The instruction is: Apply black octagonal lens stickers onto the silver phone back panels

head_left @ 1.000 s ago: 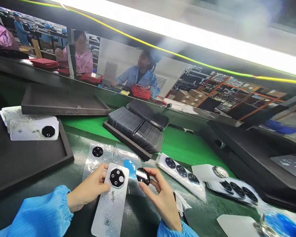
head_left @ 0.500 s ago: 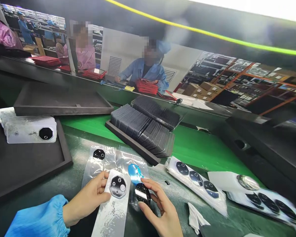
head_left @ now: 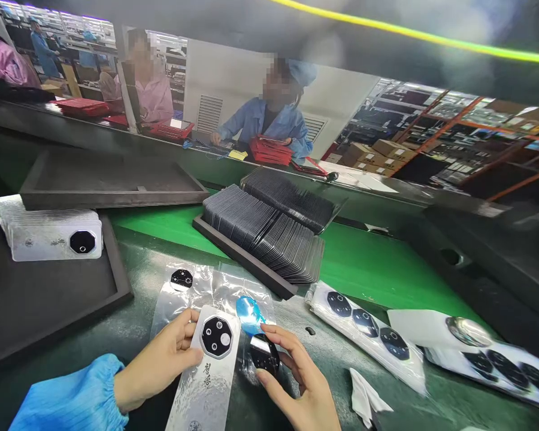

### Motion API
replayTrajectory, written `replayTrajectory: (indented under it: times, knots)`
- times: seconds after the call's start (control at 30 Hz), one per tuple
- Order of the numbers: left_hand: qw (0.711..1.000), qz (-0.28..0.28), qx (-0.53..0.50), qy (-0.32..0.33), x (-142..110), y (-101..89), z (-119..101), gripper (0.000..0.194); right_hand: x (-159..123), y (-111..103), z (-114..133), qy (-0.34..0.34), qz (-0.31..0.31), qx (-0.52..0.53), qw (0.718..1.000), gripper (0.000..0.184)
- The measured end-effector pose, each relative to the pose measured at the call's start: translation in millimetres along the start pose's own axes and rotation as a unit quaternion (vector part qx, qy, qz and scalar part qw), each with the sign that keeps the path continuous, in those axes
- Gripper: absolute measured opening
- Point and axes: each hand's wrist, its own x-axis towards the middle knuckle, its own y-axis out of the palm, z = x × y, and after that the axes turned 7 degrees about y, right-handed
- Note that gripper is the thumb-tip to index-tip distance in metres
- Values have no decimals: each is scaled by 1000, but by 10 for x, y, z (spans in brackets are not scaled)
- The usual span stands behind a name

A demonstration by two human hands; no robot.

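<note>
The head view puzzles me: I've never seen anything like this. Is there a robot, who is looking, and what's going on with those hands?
No robot here: these are a person's bare hands, seen by a camera worn on that person's head, looking forward and down. The left hand holds a pale panel with a black camera-like patch. The right hand pinches a small shiny black piece beside it. On the dark green worktop lie a clear bag of similar black pieces and a white cloth. Farther back stand thin dark sheets in rows; pale panels lie stacked at the left. Other people sit beyond.
</note>
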Motion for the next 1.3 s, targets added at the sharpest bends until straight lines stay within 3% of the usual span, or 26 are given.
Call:
replayTrajectory:
  times: [0.33, 1.3]
  knots:
    - [1000, -6, -15, -15, -4, 28, -41, 33, 2, -27, -10, -36, 5, -35, 999, 35]
    - [999, -9, -26, -29, -1, 38, -89, 38, 35, -12, 75, -37, -15, -29, 999, 33]
